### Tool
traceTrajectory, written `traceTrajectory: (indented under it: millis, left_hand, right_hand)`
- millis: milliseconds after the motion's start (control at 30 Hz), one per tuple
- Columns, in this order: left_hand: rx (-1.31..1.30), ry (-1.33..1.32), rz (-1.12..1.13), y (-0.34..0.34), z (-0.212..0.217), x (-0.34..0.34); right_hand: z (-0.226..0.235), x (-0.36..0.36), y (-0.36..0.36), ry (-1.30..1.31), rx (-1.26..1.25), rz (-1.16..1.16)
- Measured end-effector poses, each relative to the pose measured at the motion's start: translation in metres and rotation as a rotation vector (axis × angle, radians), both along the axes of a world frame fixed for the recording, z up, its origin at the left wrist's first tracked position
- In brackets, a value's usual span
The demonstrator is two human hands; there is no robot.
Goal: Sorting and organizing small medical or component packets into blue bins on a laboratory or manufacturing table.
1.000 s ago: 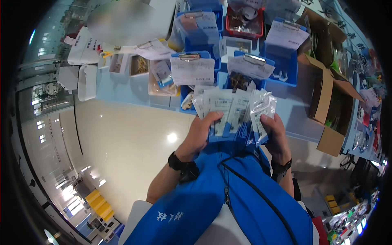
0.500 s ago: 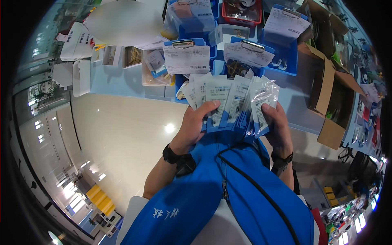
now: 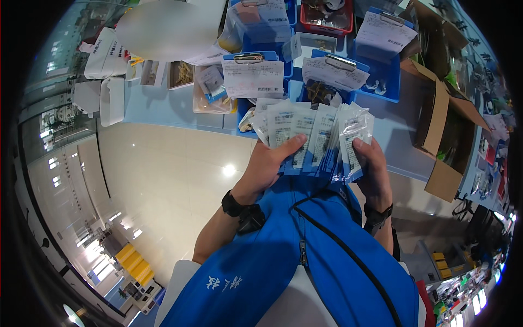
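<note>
A fan of flat clear-and-blue plastic packets (image 3: 302, 122) spreads between my two hands, just above the front edge of the table. My left hand (image 3: 268, 163) is closed on the left part of the fan, its thumb pressed on top of the packets. My right hand (image 3: 372, 163) grips the right end, with its thumb on a shiny packet (image 3: 350, 128). Most fingers of both hands are hidden beneath the packets or turned out of sight. Dark print shows on the packets' faces.
Beyond the packets stand blue bins with clipboards and paper sheets (image 3: 253, 78), (image 3: 335, 73). A red bin (image 3: 327, 19) lies farther back. Open cardboard boxes (image 3: 436, 109) stand on the right. Small trays (image 3: 180, 74) and a white container (image 3: 112, 101) sit at the left.
My left hand and its packets have moved slightly to the right, so the fan is narrower. My right hand keeps nearly the same place.
</note>
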State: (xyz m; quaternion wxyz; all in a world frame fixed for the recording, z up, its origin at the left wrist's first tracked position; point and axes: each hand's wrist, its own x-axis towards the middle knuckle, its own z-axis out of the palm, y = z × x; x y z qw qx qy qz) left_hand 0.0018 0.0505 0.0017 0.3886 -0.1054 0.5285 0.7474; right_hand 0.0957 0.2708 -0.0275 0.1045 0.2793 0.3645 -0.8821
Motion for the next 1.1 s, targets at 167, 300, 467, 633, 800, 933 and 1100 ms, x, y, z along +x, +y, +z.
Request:
traceTrajectory:
  millis: [167, 300, 467, 633, 800, 933, 1100]
  left_hand:
    - [-0.011, 0.051, -0.032, 0.002, 0.001, 0.001]
    - [-0.108, 0.070, -0.026, 0.005, -0.003, 0.001]
    - [-0.178, 0.116, -0.079, 0.003, -0.001, 0.001]
    - [-0.034, -0.098, 0.024, 0.006, 0.002, -0.001]
    - [0.059, -0.246, 0.090, 0.003, -0.010, -0.001]
    - [0.018, -0.235, 0.061, 0.003, -0.010, -0.001]
    - [-0.015, -0.216, 0.058, 0.005, -0.011, 0.001]
  right_hand:
    - [0.001, 0.003, -0.002, -0.015, 0.006, -0.008]
    - [-0.005, 0.002, -0.004, -0.003, -0.018, -0.001]
    - [0.001, 0.000, -0.006, -0.015, -0.040, -0.006]
    - [-0.001, 0.000, -0.001, 0.014, -0.068, -0.021]
    - [-0.002, 0.001, 0.002, 0.012, -0.065, -0.034]
    - [-0.003, 0.000, 0.005, 0.037, -0.062, -0.026]
    - [-0.001, 0.004, 0.005, 0.024, -0.084, -0.038]
